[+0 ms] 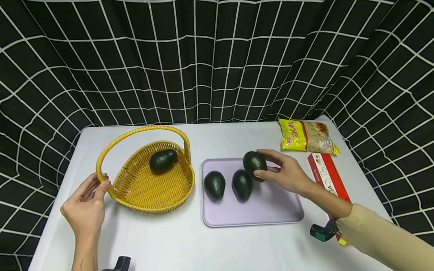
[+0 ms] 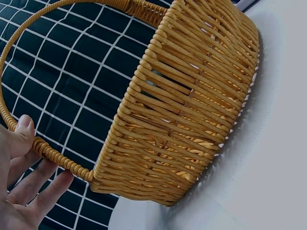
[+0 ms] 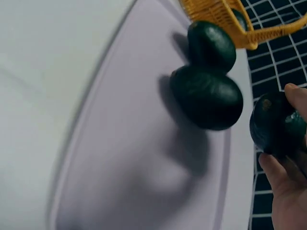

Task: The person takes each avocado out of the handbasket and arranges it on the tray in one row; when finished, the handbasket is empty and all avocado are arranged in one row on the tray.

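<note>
My left hand (image 1: 85,207) grips the handle of a yellow wicker basket (image 1: 148,202) by its left side, thumb on one side and fingers on the other. Inside the basket lies one dark green avocado (image 1: 163,160). In my right hand (image 1: 286,172) another avocado (image 1: 255,165) is pinched between thumb and fingers; the right wrist view shows it raised above the tray. Two more avocados, a left one (image 1: 215,185) and a right one (image 1: 242,185), rest on the pale purple tray (image 1: 275,212).
Behind the tray at right lies a yellow food packet (image 1: 308,135). A red and white box (image 1: 329,176) sits beside the tray, partly hidden under my right forearm. Black cloth with a white grid (image 1: 207,55) hangs around the white table (image 1: 167,259).
</note>
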Motion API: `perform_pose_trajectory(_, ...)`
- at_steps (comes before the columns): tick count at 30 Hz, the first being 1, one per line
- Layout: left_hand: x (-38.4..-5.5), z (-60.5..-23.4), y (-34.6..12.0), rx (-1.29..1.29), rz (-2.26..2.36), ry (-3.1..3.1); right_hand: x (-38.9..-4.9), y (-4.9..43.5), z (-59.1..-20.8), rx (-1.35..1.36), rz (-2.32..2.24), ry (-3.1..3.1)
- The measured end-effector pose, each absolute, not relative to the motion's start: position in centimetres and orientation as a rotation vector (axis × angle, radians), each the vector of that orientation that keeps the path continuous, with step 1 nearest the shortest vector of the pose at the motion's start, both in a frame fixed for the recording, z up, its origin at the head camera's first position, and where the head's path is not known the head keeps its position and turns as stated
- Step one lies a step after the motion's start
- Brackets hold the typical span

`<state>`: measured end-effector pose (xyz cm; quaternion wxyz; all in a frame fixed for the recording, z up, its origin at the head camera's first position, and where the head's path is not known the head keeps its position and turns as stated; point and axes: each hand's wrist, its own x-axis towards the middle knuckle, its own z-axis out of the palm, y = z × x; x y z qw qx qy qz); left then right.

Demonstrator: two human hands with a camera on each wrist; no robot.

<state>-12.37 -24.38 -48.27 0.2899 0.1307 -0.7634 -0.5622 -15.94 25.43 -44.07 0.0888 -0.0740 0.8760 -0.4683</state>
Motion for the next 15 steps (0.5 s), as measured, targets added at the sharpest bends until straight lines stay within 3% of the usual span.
perform_pose_trajectory(15,-12.4,-48.3,-24.5,0.356,-1.505,-2.042,-13.5,29.2,-46.9,-0.029,-1.234,2.661)
